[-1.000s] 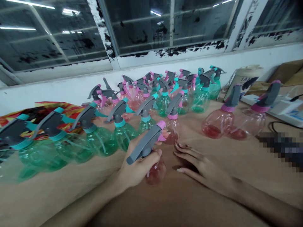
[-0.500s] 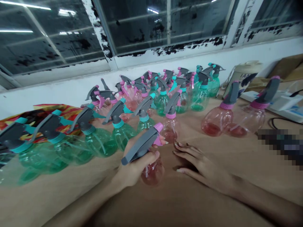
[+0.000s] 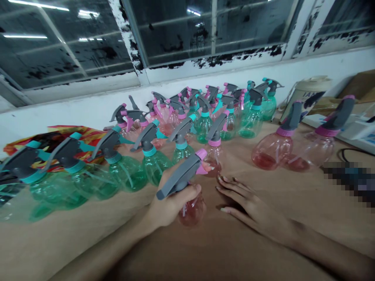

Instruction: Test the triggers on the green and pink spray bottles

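Observation:
My left hand is wrapped round the neck of a pink spray bottle with a grey trigger head and a pink nozzle. The bottle stands on the brown table in front of me. My right hand lies flat on the table just right of the bottle, fingers stretched out and apart, holding nothing.
Several green spray bottles line the left, and a cluster of green and pink ones stands by the white wall. Two pink bottles stand at the right. A beige jug, a white power strip and a red patterned bag are nearby.
The left hand and its pink bottle shifted slightly left and back; the right hand stays flat on the table. The view itself wobbled a little.

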Tool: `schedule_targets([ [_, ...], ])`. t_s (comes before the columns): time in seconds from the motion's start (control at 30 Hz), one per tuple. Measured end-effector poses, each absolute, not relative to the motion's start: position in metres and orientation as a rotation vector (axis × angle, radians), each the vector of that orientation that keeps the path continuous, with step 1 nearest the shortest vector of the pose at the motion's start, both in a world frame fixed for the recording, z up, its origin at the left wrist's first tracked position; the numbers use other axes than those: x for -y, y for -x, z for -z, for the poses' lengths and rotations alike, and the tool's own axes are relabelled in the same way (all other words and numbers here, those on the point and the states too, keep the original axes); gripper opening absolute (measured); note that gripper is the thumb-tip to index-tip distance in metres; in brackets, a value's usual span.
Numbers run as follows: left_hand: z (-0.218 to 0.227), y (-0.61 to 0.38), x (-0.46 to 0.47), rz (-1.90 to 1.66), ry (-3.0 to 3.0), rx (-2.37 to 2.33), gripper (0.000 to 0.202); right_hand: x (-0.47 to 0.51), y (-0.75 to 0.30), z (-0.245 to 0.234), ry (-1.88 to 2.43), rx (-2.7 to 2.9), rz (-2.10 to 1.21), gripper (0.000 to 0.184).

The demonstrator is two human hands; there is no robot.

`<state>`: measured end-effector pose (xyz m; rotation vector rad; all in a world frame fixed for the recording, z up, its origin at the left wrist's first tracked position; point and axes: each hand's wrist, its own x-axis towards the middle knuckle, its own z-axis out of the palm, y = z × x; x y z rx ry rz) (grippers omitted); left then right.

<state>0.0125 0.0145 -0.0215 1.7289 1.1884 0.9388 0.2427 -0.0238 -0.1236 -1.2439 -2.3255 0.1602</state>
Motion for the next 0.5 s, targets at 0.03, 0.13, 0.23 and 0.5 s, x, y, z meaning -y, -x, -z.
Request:
schedule_targets([
  [0.03,0.0199,-0.0135,-0.0147,-0.939,-1.751,-1.177,0.011,0.0240,-0.2429,0.1235,1.244,2.326,-0.162,0.046],
  [0.13,0.0156,-0.0148,-0.0156,-0.912,-1.808,-1.135,0.010,0.0240,-0.2431,0.1233,1.261,2.329,-0.165,0.047],
  [0.23,0.0138,-0.0149,-0.0159,-0.901,-1.816,-1.139,0.014,0.0237,-0.2429,0.1232,1.261,2.341,-0.167,0.047],
  [0.5,0.0136,-0.0159,-0.0157,-0.884,-1.715,-1.015,0.022,0.0236,-0.2429,0.1246,1.268,2.351,-0.144,0.048],
])
